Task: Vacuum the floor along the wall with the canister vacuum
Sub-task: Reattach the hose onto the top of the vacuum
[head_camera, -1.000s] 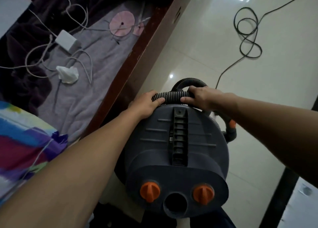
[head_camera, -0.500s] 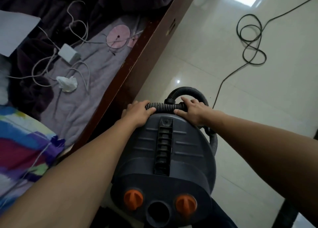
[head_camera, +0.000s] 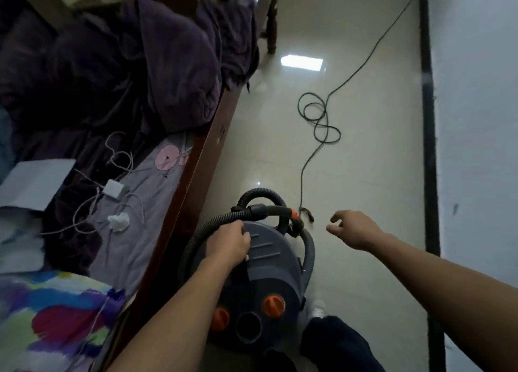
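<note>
Your left hand (head_camera: 228,244) sits on top of the vacuum (head_camera: 273,262), fingers curled down and gripping it at the handle, just behind the point where the hose (head_camera: 196,238) crosses. Your right hand (head_camera: 353,229) hangs in the air to the right of the vacuum, apart from it, fingers loosely spread and holding nothing.

The vacuum is a dark grey canister standing on the floor (head_camera: 370,175), directly in front of you and close beside the bed rail (head_camera: 196,189). Its near end faces you, with two orange knobs (head_camera: 274,305) on either side of a round open port (head_camera: 248,326). The black ribbed hose curves round the vacuum's left side, runs across its far end and loops up in an arch there. An orange collar (head_camera: 293,211) marks the hose at the far right of the canister.

A black cord (head_camera: 319,119) leads from the vacuum's far end, lies in loose coils on the pale glossy floor, then runs on toward the wall (head_camera: 476,119) at the right. A black skirting (head_camera: 429,119) lines the foot of that wall.

To the left is a bed with a rumpled purple blanket (head_camera: 168,77), a white charger (head_camera: 113,188) with tangled cables, a crumpled tissue (head_camera: 119,221), a sheet of paper (head_camera: 36,183) and a brightly patterned cloth (head_camera: 56,315). A dark trouser leg (head_camera: 336,343) shows at the bottom, just right of the vacuum.
</note>
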Demonstrator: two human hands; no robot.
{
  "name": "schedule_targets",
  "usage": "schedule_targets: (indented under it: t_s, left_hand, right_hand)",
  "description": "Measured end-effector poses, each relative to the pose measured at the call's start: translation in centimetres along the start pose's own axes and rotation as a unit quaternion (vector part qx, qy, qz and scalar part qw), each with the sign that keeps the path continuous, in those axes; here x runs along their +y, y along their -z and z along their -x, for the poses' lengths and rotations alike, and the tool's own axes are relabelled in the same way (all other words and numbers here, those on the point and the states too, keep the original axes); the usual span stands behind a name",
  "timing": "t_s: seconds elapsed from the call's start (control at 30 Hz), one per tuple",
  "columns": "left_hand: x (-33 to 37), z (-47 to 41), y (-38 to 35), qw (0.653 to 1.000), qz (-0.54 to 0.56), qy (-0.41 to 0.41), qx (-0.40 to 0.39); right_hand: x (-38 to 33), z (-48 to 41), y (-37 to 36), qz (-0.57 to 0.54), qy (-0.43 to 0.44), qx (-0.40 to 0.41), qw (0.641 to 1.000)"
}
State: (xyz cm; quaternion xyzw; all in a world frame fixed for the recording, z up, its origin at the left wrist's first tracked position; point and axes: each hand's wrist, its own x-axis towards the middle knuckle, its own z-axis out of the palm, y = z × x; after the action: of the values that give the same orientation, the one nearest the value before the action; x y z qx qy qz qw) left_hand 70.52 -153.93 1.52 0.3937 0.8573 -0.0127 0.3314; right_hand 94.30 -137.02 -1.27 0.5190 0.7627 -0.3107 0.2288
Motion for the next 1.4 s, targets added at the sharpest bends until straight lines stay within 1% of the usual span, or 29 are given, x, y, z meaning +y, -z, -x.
schedule_targets:
  t_s: [0.13,0.23,0.33,0.47,0.57,0.7,0.8,0.9,1.03,1.23,1.4]
  left_hand:
    - [6.9,1.5,3.2,0.998,-0.029,-0.044,-0.023]
    - [13.5,0.9,5.7,0.995,-0.056,-0.078,-0.004]
    - [21.3,-0.9,8.2,0.993,-0.060,-0.099,0.015]
    - [33.4,-4.3,11.5,0.992,-0.040,-0.113,0.037]
    - [42.3,-5.9,13.9,0.987,-0.005,-0.143,0.068]
    - [51.1,-7.2,17.9,0.978,0.008,-0.182,0.105]
    - [55.4,-9.8,21.1,0.974,0.007,-0.192,0.122]
    - [58.3,-13.5,23.7,0.973,-0.005,-0.189,0.130]
    - [61.5,-20.5,27.2,0.974,-0.032,-0.177,0.138]
    - [68.7,-33.3,34.6,0.973,-0.053,-0.189,0.119]
    - [75.3,-41.6,41.3,0.969,-0.064,-0.214,0.108]
  right_hand:
    - [3.5,3.5,6.7,-0.024,-0.008,0.038,0.999]
    - [7.1,4.4,13.0,-0.027,-0.010,0.074,0.997]
    - [11.4,3.8,19.6,-0.036,-0.010,0.107,0.994]
    - [17.9,2.0,29.1,-0.023,-0.009,0.142,0.990]
    - [22.4,1.4,36.7,-0.022,-0.016,0.171,0.985]
    - [25.8,0.3,45.5,-0.020,-0.013,0.216,0.976]
    - [26.2,-1.9,50.5,-0.019,-0.004,0.237,0.971]
    - [25.7,-5.2,54.9,-0.017,0.016,0.245,0.969]
    - [25.1,-11.4,61.0,-0.012,0.033,0.254,0.967]
    - [25.6,-21.8,72.3,-0.032,0.000,0.261,0.965]
    - [26.0,-28.6,81.2,-0.066,-0.031,0.266,0.961]
